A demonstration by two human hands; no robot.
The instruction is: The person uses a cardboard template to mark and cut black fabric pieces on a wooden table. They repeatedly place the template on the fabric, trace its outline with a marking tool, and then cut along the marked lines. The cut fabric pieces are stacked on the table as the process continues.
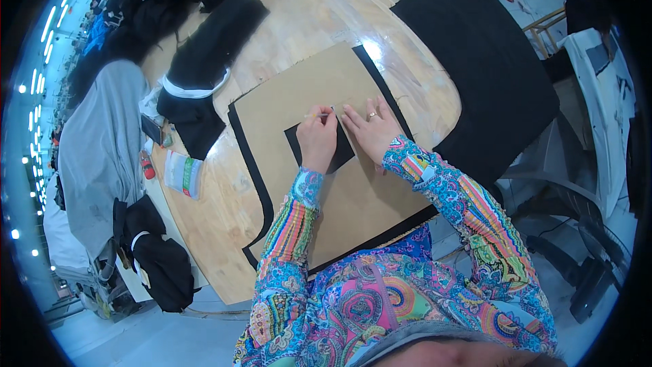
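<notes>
A brown card pattern [353, 214] lies flat on a slightly larger black fabric piece [373, 240], whose edges show around it. Through a four-sided opening in the card, black fabric [343, 156] is visible. My left hand [317, 141] is closed in a pinch on a slim, pale stick-like marking tool [322, 115] at the top of this opening; its exact kind is too small to tell. Just right of the opening, my right hand [372, 129] rests with outstretched fingers on the card, a ring on one finger.
The wooden table [299, 20] has a rounded outline. Another black fabric piece [489, 75] hangs over its right edge. At left are dark garments [214, 34], a grey cloth [102, 156], a small plastic packet [182, 174] and a red object [147, 165]. A black chair [570, 217] stands right.
</notes>
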